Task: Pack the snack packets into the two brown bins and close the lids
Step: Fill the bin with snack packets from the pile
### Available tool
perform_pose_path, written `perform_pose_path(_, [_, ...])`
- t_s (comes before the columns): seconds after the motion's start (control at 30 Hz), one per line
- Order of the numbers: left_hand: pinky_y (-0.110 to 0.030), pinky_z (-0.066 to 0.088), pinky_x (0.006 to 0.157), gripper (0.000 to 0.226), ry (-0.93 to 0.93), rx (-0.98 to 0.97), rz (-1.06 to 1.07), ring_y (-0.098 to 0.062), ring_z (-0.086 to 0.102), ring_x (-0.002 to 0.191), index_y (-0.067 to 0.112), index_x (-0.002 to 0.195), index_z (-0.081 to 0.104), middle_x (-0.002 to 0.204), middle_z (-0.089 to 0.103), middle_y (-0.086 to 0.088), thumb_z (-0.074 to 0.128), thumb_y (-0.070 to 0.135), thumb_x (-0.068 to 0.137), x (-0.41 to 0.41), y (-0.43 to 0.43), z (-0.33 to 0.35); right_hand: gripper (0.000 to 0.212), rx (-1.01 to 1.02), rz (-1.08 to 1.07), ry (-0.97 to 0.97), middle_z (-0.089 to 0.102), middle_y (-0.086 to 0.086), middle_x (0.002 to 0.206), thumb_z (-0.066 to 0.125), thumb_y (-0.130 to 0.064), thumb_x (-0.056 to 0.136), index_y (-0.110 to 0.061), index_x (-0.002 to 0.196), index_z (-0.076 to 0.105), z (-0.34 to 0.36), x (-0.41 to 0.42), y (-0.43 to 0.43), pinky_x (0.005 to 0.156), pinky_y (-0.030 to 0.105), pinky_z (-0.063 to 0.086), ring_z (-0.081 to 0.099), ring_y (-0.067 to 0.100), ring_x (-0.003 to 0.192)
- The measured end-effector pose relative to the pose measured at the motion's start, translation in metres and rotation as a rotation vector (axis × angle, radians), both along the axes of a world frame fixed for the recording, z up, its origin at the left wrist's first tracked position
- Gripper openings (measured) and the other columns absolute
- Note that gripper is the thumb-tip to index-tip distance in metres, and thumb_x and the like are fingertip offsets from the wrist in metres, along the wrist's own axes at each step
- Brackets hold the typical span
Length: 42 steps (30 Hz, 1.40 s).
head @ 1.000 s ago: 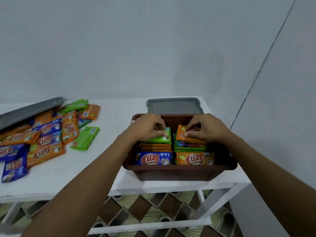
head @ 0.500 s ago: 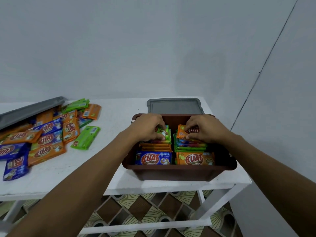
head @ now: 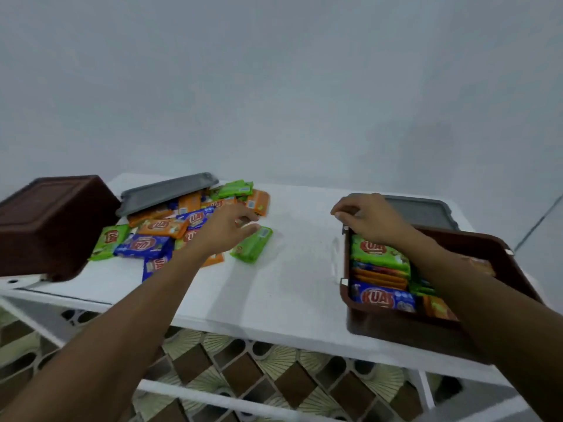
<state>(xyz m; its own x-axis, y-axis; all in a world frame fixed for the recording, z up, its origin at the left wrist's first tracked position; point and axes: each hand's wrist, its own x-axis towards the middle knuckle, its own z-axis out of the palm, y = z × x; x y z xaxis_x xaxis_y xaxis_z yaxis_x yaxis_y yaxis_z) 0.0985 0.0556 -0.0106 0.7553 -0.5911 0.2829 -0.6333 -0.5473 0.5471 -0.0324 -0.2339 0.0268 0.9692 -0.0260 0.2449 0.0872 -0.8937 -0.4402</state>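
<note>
A brown bin (head: 396, 325) at the right of the white table holds rows of green, orange and blue snack packets (head: 379, 269). My right hand (head: 370, 219) hovers over its far left corner, fingers curled, holding nothing I can see. My left hand (head: 227, 228) is open and reaches over the pile of loose packets (head: 158, 236), fingertips next to a single green packet (head: 252, 248). A second brown bin (head: 51, 223) lies tipped over at the far left.
One grey lid (head: 166, 191) rests tilted on the loose pile. Another grey lid (head: 426, 210) lies flat behind the right bin. The white table (head: 292, 281) ends close to the right bin; a patterned floor shows below.
Both hands have left the packets in the bin. My left hand has swung out to the loose pile, and the view has turned left, bringing the tipped bin into sight.
</note>
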Motion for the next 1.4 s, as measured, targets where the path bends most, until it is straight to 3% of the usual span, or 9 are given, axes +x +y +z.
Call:
perform_pose_path(0.2, [-0.033,0.051,0.078,0.019,0.024,0.189,0.083,-0.015,0.061,0.092,0.015,0.101,0.072,0.104,0.069,-0.002,0.066,0.028,0.088,0.034,0.092,-0.021,0.011,-0.007,0.059,0.149,0.062,-0.019,0.079,0.06,-0.028,0.09,-0.031,0.095,0.07,-0.031,0.068,0.089,0.082,0.039,0.053,0.063,0.012,0.082])
perform_pose_path(0.33, [-0.043,0.046,0.096,0.046,-0.042,0.608,0.079,-0.024,0.046,0.121,0.018,0.132,0.056,0.134,0.048,-0.004,0.055,0.042,0.093,0.045,0.117,-0.054,0.035,-0.142,0.047,0.291,0.064,-0.004,0.117,0.061,-0.03,0.089,-0.025,0.124,0.062,-0.072,0.094,0.137,0.09,0.036,0.049,0.059,0.02,0.11])
perform_pose_path(0.4, [-0.044,0.042,0.1,0.048,-0.026,0.549,0.08,-0.024,0.041,0.126,0.017,0.134,0.054,0.138,0.044,-0.004,0.056,0.042,0.093,0.045,0.121,-0.069,0.051,-0.226,0.05,0.321,0.048,-0.004,0.144,0.059,-0.036,0.09,-0.028,0.139,0.048,-0.097,0.098,0.155,0.098,0.04,0.046,0.045,0.021,0.129])
perform_pose_path(0.5, [-0.039,0.039,0.097,0.047,0.002,0.44,0.075,-0.022,0.042,0.122,0.017,0.129,0.057,0.132,0.047,-0.004,0.065,0.04,0.088,0.05,0.121,-0.071,0.054,-0.27,-0.028,0.287,0.036,-0.004,0.153,0.046,-0.043,0.097,-0.027,0.148,0.036,-0.124,0.093,0.173,0.099,0.043,0.045,0.032,0.022,0.139])
perform_pose_path(0.77, [-0.049,0.03,0.112,0.068,0.28,0.448,0.021,-0.027,0.03,0.135,0.023,0.138,0.044,0.142,0.038,-0.005,0.073,0.043,0.08,0.064,0.119,-0.067,0.064,-0.242,-0.234,0.242,0.039,0.001,0.128,0.054,-0.066,0.083,-0.02,0.128,0.049,-0.123,0.084,0.194,0.074,0.035,0.045,0.032,0.021,0.12])
perform_pose_path(1.0, [-0.03,0.048,0.091,0.069,0.396,0.363,-0.009,-0.019,0.049,0.121,0.023,0.137,0.04,0.141,0.046,-0.001,0.077,0.033,0.08,0.062,0.116,-0.064,0.048,-0.263,-0.328,0.201,0.058,0.011,0.112,0.058,-0.031,0.082,-0.011,0.123,0.045,-0.113,0.084,0.19,0.066,0.034,0.045,0.049,0.027,0.093])
perform_pose_path(1.07, [-0.03,0.044,0.095,0.074,0.437,0.367,-0.008,-0.021,0.045,0.128,0.022,0.145,0.033,0.148,0.04,-0.003,0.073,0.034,0.084,0.063,0.116,-0.061,0.043,-0.166,-0.38,0.197,0.061,0.014,0.1,0.054,-0.025,0.086,-0.011,0.126,0.044,-0.103,0.082,0.185,0.065,0.036,0.045,0.052,0.029,0.079])
perform_pose_path(1.17, [-0.029,0.039,0.098,0.071,0.505,0.316,0.038,-0.024,0.038,0.137,0.018,0.151,0.024,0.155,0.031,-0.004,0.062,0.032,0.093,0.064,0.115,-0.055,0.042,-0.088,-0.483,0.225,0.06,0.02,0.105,0.049,-0.024,0.095,-0.012,0.134,0.039,-0.103,0.078,0.173,0.069,0.038,0.043,0.057,0.038,0.088])
perform_pose_path(1.4, [-0.031,0.042,0.091,0.042,0.663,0.139,0.02,-0.02,0.049,0.123,0.014,0.14,0.043,0.138,0.048,-0.004,0.049,0.027,0.1,0.062,0.1,-0.033,0.022,0.32,-0.507,0.352,0.065,0.009,0.102,0.063,-0.025,0.087,-0.015,0.106,0.064,-0.065,0.079,0.146,0.064,0.029,0.05,0.064,0.023,0.088])
